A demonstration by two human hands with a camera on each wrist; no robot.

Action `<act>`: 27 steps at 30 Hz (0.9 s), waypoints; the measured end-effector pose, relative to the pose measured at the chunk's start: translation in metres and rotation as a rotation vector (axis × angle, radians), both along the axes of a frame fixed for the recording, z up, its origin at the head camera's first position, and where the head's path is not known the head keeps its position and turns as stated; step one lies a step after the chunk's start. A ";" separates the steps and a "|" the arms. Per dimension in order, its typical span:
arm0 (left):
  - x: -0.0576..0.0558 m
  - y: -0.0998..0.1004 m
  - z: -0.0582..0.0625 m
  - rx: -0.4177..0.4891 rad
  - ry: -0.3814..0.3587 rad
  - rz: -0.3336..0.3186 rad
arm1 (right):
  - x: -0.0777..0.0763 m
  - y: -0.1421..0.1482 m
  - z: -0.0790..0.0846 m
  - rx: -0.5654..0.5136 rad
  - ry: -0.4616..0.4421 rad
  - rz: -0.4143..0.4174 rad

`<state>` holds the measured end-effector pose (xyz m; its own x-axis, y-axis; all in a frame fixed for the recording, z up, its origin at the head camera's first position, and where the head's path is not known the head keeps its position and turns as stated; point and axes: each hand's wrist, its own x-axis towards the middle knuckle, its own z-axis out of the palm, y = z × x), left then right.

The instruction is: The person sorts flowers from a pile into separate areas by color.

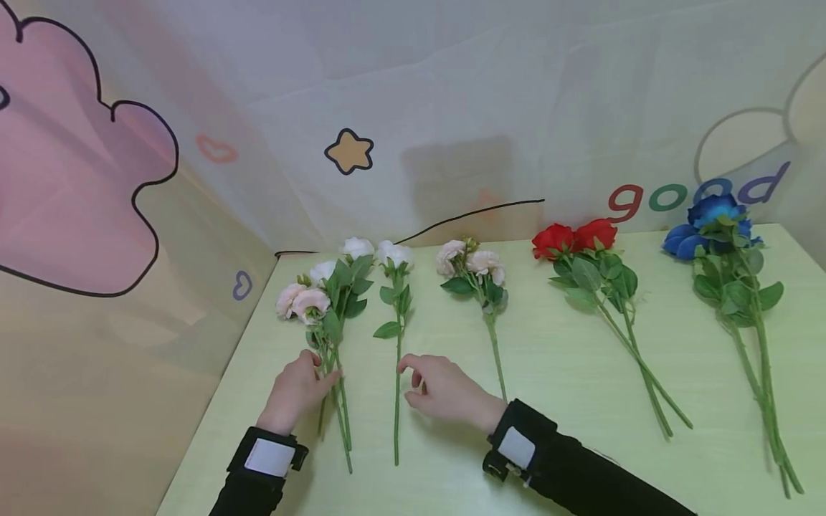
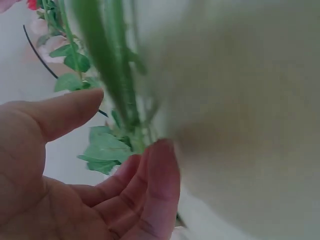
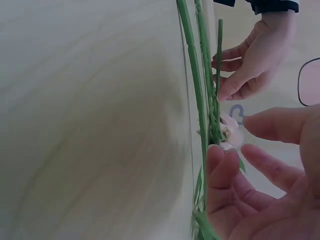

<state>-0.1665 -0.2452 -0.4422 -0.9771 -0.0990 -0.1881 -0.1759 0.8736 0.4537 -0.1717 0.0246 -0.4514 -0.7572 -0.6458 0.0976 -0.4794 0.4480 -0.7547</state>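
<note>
My left hand (image 1: pixel 298 387) is at the stems of a small group of artificial flowers, pale pink blooms (image 1: pixel 311 304) and white roses (image 1: pixel 323 271). In the left wrist view, its thumb and fingertips are spread apart on either side of the green stems (image 2: pixel 119 65). To the right lies a single white rose (image 1: pixel 394 254) with one straight stem (image 1: pixel 396 401). My right hand (image 1: pixel 445 390) has its fingertips right at that stem, thumb apart from the loosely bent fingers. Whether the fingertips touch the stem is unclear.
Farther right lie pale pink flowers (image 1: pixel 485 265), red roses (image 1: pixel 574 238) and blue roses (image 1: pixel 715 211), stems toward me. The pale table (image 1: pixel 555 466) meets a printed cloth backdrop (image 1: pixel 452 86) behind and at the left.
</note>
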 end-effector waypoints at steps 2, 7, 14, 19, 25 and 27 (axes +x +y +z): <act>0.000 -0.002 -0.003 -0.001 -0.024 0.005 | 0.000 -0.007 -0.001 0.025 0.000 0.018; -0.002 -0.004 -0.007 -0.006 -0.036 0.018 | 0.001 -0.020 -0.004 0.110 -0.057 0.029; -0.009 -0.010 -0.007 -0.017 -0.051 0.012 | 0.001 -0.031 -0.010 0.148 -0.057 0.044; -0.013 -0.020 -0.008 -0.045 -0.050 0.019 | -0.001 -0.037 -0.015 0.111 -0.081 0.024; -0.013 -0.031 -0.008 -0.061 -0.037 0.019 | -0.003 -0.040 -0.016 0.093 -0.113 0.043; -0.012 -0.033 -0.008 -0.057 -0.035 0.019 | -0.003 -0.040 -0.014 0.094 -0.130 0.058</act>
